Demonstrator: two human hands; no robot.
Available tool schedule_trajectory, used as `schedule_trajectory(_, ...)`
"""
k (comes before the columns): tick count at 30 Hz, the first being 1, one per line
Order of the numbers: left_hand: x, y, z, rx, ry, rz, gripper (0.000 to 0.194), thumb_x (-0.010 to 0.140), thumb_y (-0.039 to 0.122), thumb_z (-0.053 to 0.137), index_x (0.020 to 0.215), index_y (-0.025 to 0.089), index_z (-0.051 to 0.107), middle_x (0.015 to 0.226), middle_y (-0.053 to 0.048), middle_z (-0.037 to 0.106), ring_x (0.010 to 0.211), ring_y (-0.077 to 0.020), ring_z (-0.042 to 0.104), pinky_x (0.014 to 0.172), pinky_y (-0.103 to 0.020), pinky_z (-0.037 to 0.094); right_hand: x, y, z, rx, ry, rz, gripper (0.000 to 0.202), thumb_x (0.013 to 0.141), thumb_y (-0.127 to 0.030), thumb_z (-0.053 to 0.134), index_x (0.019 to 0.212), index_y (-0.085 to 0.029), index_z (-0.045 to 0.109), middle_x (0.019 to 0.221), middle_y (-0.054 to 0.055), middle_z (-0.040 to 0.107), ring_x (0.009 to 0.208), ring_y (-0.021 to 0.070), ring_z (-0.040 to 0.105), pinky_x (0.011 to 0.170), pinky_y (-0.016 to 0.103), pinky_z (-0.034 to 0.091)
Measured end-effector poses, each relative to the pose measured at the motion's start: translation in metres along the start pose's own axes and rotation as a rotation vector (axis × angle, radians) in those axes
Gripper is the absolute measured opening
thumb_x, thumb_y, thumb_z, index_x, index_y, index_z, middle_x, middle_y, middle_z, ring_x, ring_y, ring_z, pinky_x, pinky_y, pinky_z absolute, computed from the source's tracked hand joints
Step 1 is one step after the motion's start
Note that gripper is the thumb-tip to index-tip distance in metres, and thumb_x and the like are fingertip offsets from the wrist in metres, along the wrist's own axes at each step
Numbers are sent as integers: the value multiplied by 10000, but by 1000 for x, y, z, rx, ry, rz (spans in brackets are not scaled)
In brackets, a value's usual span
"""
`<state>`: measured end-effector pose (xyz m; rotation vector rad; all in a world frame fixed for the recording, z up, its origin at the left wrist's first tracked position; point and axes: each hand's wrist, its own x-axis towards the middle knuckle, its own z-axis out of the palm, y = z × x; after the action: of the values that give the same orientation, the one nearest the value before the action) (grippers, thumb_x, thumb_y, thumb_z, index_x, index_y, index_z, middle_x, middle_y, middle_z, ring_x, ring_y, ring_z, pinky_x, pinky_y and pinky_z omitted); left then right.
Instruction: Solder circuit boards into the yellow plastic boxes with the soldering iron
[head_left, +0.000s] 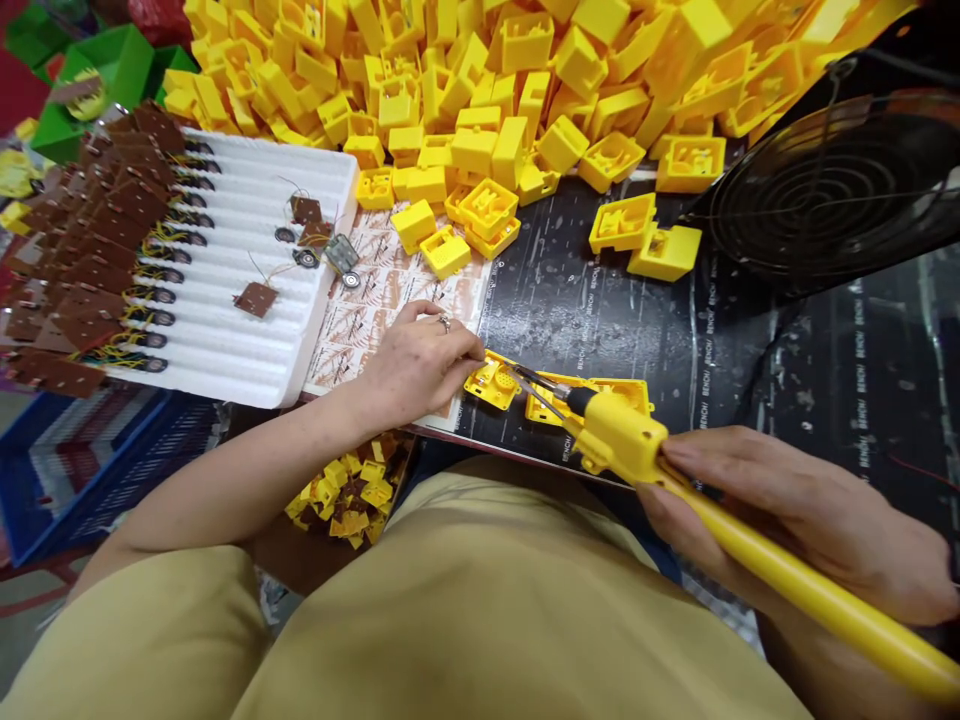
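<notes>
My right hand (795,510) is wrapped round a yellow soldering tool (626,430) with a long yellow handle. Its dark metal tip points left, reaching the small yellow casing part (493,381) near the table's front edge. Fingers of my left hand (420,365), which wears a ring, are pressed together at that part's left side and grip it. Just to the right, two more open yellow casing parts (622,393) lie side by side, partly behind the tool.
Many yellow casings (476,140) are heaped at the back. A white foam tray (247,235) at left bears brown circuit boards (124,215) with wires. A black fan (817,190) stands back right. Below are a blue basket (97,460) and a box of yellow pieces (352,495).
</notes>
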<state>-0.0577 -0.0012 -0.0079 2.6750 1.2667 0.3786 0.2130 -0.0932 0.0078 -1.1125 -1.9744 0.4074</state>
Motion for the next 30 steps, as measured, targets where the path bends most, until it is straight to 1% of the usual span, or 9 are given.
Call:
schedule_trajectory(2, 0, -1, 1, 49, 10, 44, 168, 903, 245, 551, 821, 184, 684, 658, 11, 670, 623, -133, 586, 949, -366, 425, 1, 10, -1, 12, -58, -135, 107, 886, -181, 657, 983, -202, 617, 791, 17, 665, 686, 118, 659, 605, 204, 564)
schedule_trajectory(4, -1, -2, 2, 81, 16, 77, 172, 906, 242, 551, 823, 186, 690, 658, 16, 669, 610, -130, 580, 946, -366, 426, 1, 16, 0, -36, -103, -143, 20, 903, -185, 641, 911, -180, 624, 811, 37, 668, 716, 114, 659, 661, 207, 573)
schedule_trajectory(7, -1, -2, 1, 103, 18, 113, 204, 919, 238, 527, 823, 179, 698, 676, 8, 683, 613, -133, 586, 948, -372, 425, 5, 15, 3, -83, -128, -143, 66, 926, -211, 619, 866, -183, 624, 799, 35, 670, 718, 116, 659, 671, 217, 580)
schedule_trajectory(13, 2, 0, 0, 148, -1, 119, 244, 920, 236, 488, 813, 167, 696, 664, -10, 683, 620, -147, 594, 959, -396, 432, 24, 5, 4, -124, -80, -367, 150, 814, -97, 738, 836, -146, 598, 747, 24, 664, 657, 88, 634, 613, 185, 561)
schedule_trajectory(15, 3, 1, -2, 173, -38, 115, 245, 914, 238, 485, 808, 170, 694, 656, -14, 682, 622, -151, 597, 973, -405, 429, 26, 5, -2, -115, -100, -374, 155, 807, -92, 745, 858, -139, 605, 756, 27, 666, 663, 87, 635, 622, 186, 561)
schedule_trajectory(19, 6, 2, -4, 220, -95, 121, 259, 907, 252, 479, 780, 171, 690, 643, -27, 678, 622, -162, 607, 969, -411, 436, 23, 9, -10, -109, -183, -330, 37, 910, -173, 642, 905, -191, 610, 797, 21, 664, 714, 94, 649, 647, 190, 561)
schedule_trajectory(22, 7, 3, -5, 244, -97, 127, 271, 907, 246, 468, 764, 177, 688, 649, -27, 681, 622, -157, 610, 957, -395, 441, 21, 9, -3, -114, -154, -228, 44, 920, -172, 625, 894, -188, 594, 815, 35, 663, 738, 110, 649, 671, 228, 566)
schedule_trajectory(26, 8, 3, -6, 268, -83, 131, 311, 918, 245, 438, 757, 176, 694, 605, -25, 659, 583, -152, 585, 941, -392, 446, 23, 6, 7, -102, -101, -343, 109, 867, -139, 687, 857, -176, 585, 754, 22, 661, 654, 96, 629, 592, 198, 549)
schedule_trajectory(30, 9, 3, -5, 257, -101, 124, 290, 905, 248, 451, 757, 171, 688, 607, -24, 660, 588, -150, 583, 942, -389, 440, 19, 13, -6, -92, -132, -237, 67, 881, -154, 661, 898, -198, 613, 792, 14, 664, 663, 107, 638, 588, 209, 551)
